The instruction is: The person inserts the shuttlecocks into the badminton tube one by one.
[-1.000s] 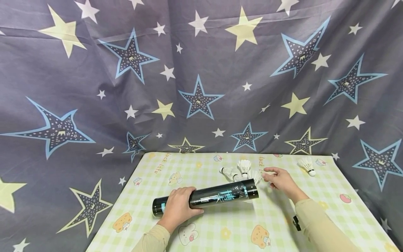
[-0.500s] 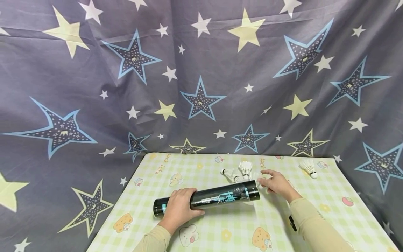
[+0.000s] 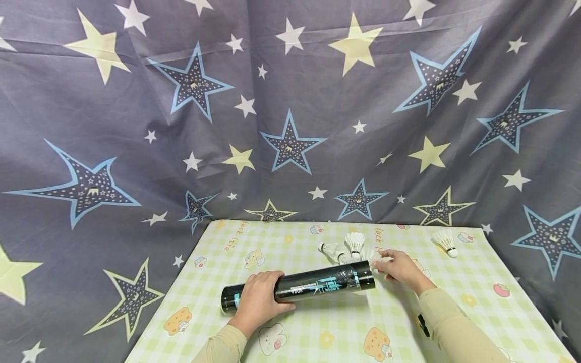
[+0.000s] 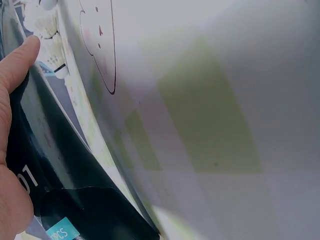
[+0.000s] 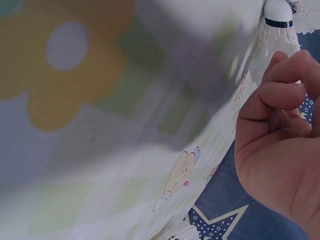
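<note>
My left hand (image 3: 259, 297) grips a long black shuttlecock tube (image 3: 317, 282) with blue lettering, holding it sideways over the cloth. In the left wrist view its thumb lies along the tube's dark side (image 4: 75, 160). Just past the tube's right end, my right hand (image 3: 401, 269) pinches the feather skirt of a white shuttlecock (image 3: 369, 254). The right wrist view has that shuttlecock (image 5: 278, 37) with its cork and dark band pointing away from the curled fingers. Behind the tube lie other white shuttlecocks (image 3: 354, 242), partly hidden by it.
Another shuttlecock (image 3: 446, 243) lies apart at the back right of the table. A green-checked cloth (image 3: 327, 317) with cartoon prints covers the tabletop. Behind it hangs a grey curtain (image 3: 290, 201) patterned with stars.
My right hand has moved slightly left to the tube's end, and its fingers have come together on the shuttlecock's feathers. The left hand and tube stay nearly still.
</note>
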`<state>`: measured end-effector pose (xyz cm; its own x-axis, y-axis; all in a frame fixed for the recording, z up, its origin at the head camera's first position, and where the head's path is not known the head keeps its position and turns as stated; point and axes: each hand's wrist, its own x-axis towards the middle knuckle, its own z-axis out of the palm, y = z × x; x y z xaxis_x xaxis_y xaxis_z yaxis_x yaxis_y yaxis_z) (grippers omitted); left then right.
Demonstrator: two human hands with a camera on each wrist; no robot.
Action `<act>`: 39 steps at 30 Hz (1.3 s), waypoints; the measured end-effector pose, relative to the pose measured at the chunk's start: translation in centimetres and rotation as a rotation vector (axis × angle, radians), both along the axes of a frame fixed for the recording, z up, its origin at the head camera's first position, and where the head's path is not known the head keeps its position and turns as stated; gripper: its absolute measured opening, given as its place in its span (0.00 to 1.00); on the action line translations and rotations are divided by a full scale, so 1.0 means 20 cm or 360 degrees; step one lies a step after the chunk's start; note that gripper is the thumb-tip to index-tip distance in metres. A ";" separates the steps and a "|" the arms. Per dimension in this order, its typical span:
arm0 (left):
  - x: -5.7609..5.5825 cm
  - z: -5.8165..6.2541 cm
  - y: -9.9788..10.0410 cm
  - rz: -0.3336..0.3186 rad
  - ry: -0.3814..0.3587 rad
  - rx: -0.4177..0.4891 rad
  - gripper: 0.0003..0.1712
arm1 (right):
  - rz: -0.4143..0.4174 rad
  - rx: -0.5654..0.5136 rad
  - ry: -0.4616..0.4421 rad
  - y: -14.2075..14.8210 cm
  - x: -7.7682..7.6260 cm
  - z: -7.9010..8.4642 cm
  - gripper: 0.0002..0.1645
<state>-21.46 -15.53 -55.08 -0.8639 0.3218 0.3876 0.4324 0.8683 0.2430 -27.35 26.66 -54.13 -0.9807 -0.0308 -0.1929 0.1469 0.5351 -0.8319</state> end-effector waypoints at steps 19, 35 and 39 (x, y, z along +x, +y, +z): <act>0.00 0.00 0.01 0.0004 0.0000 -0.0023 0.50 | -0.0066 0.0022 0.0019 0.05 0.09 -0.05 0.16; 0.00 -0.01 0.01 0.0006 0.0011 -0.0039 0.50 | -0.0188 -0.0263 -0.0118 0.26 0.26 -0.05 0.23; 0.00 -0.01 0.01 0.0011 0.0019 -0.0038 0.50 | -0.0236 -0.0369 -0.0163 0.29 0.30 -0.04 0.25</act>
